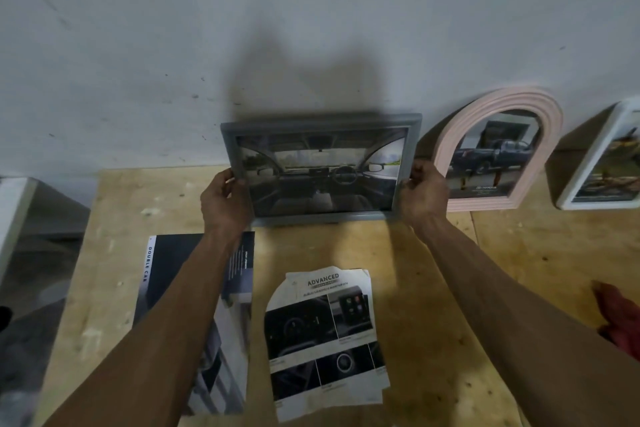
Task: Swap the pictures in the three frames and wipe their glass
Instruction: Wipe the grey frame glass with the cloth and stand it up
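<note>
A grey rectangular frame (322, 168) with a car-interior picture stands upright at the back of the table, leaning towards the wall. My left hand (225, 199) grips its left edge and my right hand (422, 192) grips its right edge. To its right a pink arched frame (498, 149) holds a pickup-truck picture. A white frame (602, 158) stands at the far right, partly cut off. Two loose pictures lie flat in front: a dark brochure page (162, 288) under my left forearm and a crumpled page headed "ADVANCED" (325, 336).
The plywood table (450, 305) runs up to a grey wall (311, 28). A red cloth (620, 319) lies at the right edge beside my right forearm. A grey and white object (20, 236) stands past the table's left edge.
</note>
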`<state>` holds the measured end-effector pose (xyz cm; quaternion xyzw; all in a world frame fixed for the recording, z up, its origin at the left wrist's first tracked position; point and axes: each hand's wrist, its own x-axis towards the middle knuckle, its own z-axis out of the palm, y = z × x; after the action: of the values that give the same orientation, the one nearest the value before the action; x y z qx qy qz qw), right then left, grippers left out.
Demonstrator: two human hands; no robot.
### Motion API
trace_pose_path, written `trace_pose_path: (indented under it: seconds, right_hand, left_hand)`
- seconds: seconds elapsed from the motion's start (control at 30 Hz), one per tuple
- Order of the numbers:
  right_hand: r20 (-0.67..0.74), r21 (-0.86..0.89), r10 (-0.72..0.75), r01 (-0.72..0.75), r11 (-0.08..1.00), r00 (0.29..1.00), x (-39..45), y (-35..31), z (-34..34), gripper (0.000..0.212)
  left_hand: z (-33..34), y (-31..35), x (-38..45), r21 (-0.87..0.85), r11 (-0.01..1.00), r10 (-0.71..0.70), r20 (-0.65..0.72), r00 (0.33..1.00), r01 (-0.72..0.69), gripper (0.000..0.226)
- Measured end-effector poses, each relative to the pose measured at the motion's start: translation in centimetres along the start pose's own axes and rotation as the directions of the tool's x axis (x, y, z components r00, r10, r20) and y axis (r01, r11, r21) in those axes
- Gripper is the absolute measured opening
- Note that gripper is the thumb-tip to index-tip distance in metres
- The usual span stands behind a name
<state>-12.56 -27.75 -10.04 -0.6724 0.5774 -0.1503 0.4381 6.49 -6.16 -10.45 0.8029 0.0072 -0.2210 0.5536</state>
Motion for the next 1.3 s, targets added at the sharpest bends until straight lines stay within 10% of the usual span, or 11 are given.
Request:
trace_pose_path:
  seconds: [0.73, 1.03, 1.3]
  right_hand:
    - [0.018, -0.052, -0.082, 0.083, 0.995, 0.996, -0.1, 0.4, 1.1, 0.053]
    - [-0.177, -0.014, -0.308, 0.311, 0.950, 0.935, -3.5, 1.9, -3.6, 0.043]
    - [-0.306, -0.052, -0.188, 0.181, 0.982, 0.933, 3.0, 6.7, -14.6, 0.046]
  left_hand:
    - [0.5, 0.3, 0.3, 0.162, 0.987, -0.004, -0.016, 1.000, 0.007, 0.045]
    - [5.3, 0.4, -6.9, 0.190, 0.973, 0.184, -0.278, 0.943, -0.134, 0.044]
    - [17.6, 3.7, -13.6, 0.146, 0.961, 0.200, 0.222, 0.954, -0.236, 0.014]
